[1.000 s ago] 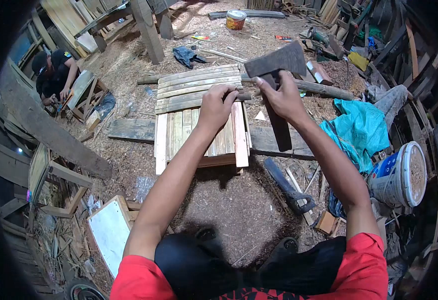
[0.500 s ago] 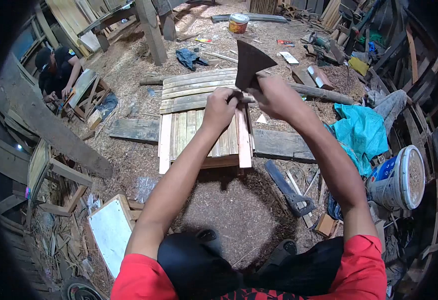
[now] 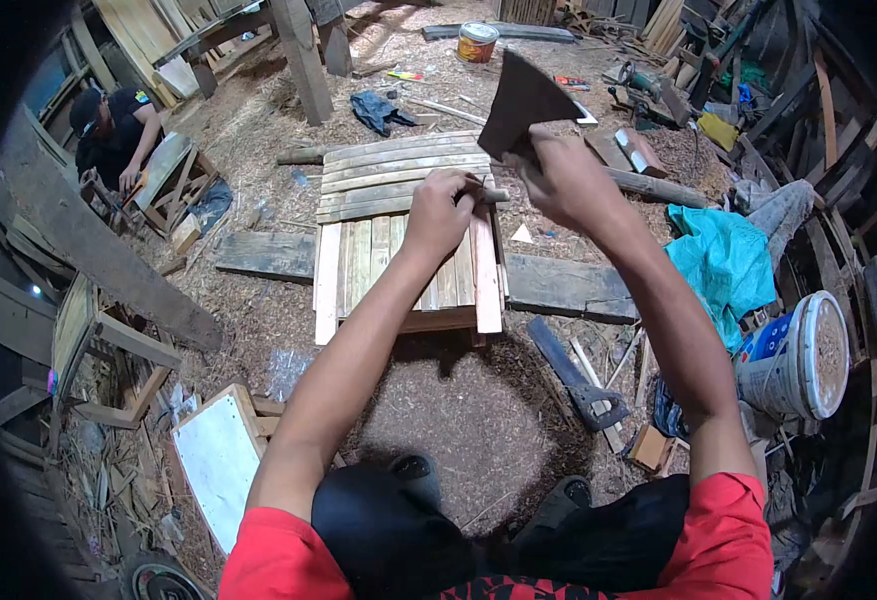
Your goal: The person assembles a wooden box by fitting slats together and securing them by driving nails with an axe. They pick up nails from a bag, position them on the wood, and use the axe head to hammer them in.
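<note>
A slatted wooden piece [image 3: 379, 235] stands on the floor in front of me, with curved slats across its far part and straight ones nearer. My left hand [image 3: 443, 208] is closed at its right side, by the end of a slat, pinching a thin dark thing like a nail. My right hand [image 3: 559, 180] is wrapped round a tool with a broad dark flared blade [image 3: 529, 100], raised to the right of my left hand. The tool's blade points up and touches nothing.
Dark planks [image 3: 564, 288] lie under the piece. A handsaw [image 3: 579, 385], a teal sheet [image 3: 724, 265] and a white bucket [image 3: 794, 355] are at the right. A co-worker [image 3: 114, 135] sits at the far left behind a slanting post [image 3: 99, 240]. A white board [image 3: 221, 460] lies near left.
My right hand and the bladed tool have moved up and slightly right, away from my left hand. My left hand stays at the piece's right side.
</note>
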`<action>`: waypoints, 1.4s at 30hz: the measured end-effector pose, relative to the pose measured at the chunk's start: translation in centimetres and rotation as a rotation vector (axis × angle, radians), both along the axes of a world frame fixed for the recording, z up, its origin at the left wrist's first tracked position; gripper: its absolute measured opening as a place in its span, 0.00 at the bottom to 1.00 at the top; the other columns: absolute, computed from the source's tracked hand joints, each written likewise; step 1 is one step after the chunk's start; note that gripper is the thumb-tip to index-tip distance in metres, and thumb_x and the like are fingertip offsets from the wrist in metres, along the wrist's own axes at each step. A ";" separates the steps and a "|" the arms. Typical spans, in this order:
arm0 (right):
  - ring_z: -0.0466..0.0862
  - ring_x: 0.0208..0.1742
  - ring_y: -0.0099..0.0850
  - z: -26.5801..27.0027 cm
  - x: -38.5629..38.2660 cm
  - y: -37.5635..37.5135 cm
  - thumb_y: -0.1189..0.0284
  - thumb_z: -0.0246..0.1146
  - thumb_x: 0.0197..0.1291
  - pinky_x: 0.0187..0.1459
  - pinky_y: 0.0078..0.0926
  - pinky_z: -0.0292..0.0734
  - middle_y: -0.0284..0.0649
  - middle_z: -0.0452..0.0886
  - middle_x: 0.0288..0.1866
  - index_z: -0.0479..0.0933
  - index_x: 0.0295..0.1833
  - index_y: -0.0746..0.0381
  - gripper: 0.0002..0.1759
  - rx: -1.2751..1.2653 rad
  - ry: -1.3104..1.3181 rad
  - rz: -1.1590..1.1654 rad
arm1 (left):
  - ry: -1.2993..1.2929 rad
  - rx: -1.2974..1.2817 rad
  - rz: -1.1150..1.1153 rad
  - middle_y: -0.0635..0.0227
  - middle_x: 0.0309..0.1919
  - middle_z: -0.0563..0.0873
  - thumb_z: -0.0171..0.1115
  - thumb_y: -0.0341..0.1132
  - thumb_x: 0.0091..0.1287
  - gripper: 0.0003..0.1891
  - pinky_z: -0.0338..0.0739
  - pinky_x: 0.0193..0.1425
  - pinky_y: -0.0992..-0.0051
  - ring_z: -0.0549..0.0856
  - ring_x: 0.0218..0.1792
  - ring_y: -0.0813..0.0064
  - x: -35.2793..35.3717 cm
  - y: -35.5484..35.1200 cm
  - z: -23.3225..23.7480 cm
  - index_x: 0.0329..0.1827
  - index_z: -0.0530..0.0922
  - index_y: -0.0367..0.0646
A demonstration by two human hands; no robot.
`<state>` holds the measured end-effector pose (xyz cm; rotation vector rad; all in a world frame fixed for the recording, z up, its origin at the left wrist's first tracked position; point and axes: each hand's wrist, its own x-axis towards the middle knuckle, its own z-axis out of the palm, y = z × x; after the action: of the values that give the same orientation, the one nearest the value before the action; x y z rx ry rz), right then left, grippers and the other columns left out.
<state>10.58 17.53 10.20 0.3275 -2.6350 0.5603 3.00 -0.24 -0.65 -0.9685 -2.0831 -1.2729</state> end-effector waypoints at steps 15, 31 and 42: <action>0.81 0.37 0.61 0.3 0.0 -0.7 0.62 0.64 0.69 0.38 0.51 0.73 0.63 0.80 0.33 0.76 0.38 0.72 0.20 0.008 0.042 -0.012 | -0.022 -0.026 0.010 0.52 0.37 0.87 0.65 0.27 0.61 0.06 0.79 0.50 0.62 0.85 0.43 0.53 0.6 0.1 0.6 0.39 0.85 0.34; 0.82 0.45 0.62 -1.8 0.3 -1.1 0.65 0.61 0.69 0.46 0.54 0.77 0.63 0.81 0.36 0.76 0.41 0.71 0.16 0.162 -0.078 0.005 | -0.060 -0.007 -0.007 0.53 0.38 0.89 0.61 0.21 0.57 0.11 0.82 0.48 0.66 0.89 0.40 0.58 0.2 -0.1 0.3 0.41 0.87 0.35; 0.82 0.42 0.62 0.2 0.2 -1.4 0.63 0.62 0.68 0.45 0.55 0.76 0.64 0.82 0.36 0.77 0.39 0.73 0.19 0.168 -0.194 0.126 | -0.076 -0.001 0.012 0.53 0.39 0.89 0.59 0.21 0.57 0.10 0.81 0.52 0.64 0.88 0.43 0.55 0.6 0.0 0.5 0.39 0.86 0.34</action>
<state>10.76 16.17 10.42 0.5169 -2.8716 0.4295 3.63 -0.25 -0.18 -0.9205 -2.1440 -1.3220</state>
